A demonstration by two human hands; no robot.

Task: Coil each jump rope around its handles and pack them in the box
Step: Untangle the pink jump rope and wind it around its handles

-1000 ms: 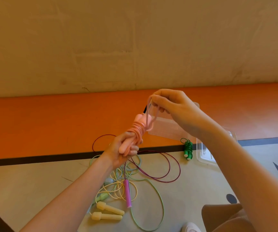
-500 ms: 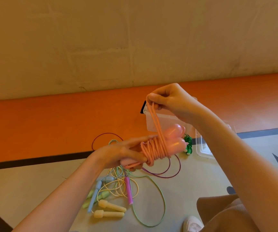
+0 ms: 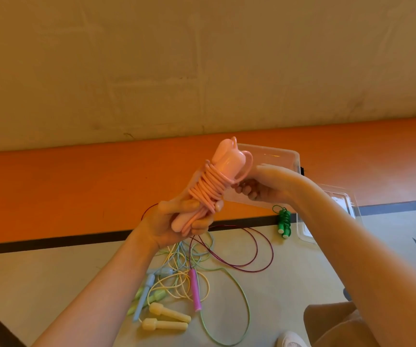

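A pink jump rope [image 3: 212, 186] is coiled round its two pink handles, tilted up to the right. My left hand [image 3: 174, 221] grips the lower ends of the handles. My right hand [image 3: 262, 186] pinches the last loop of pink cord beside the handle tops, fingers curled. Behind them stands the clear plastic box [image 3: 287, 159]. A green rope [image 3: 284, 222], coiled on its handles, lies on the floor by the box. Below my hands lies a loose tangle: yellow handles [image 3: 169, 318], a magenta handle [image 3: 195, 289], a blue handle [image 3: 143, 296], light green handles [image 3: 152, 296] and a dark red cord [image 3: 252, 256].
A clear lid [image 3: 332, 216] lies on the floor right of the box. The floor is orange at the back with a black line, beige in front. A wall rises behind. My knee [image 3: 332, 324] and a white shoe [image 3: 290, 340] show at the bottom right.
My left hand has swung the pink bundle from pointing right to pointing up. My right hand has dropped from above the bundle to its right side, bringing the cord's last loop down round the handle tops.
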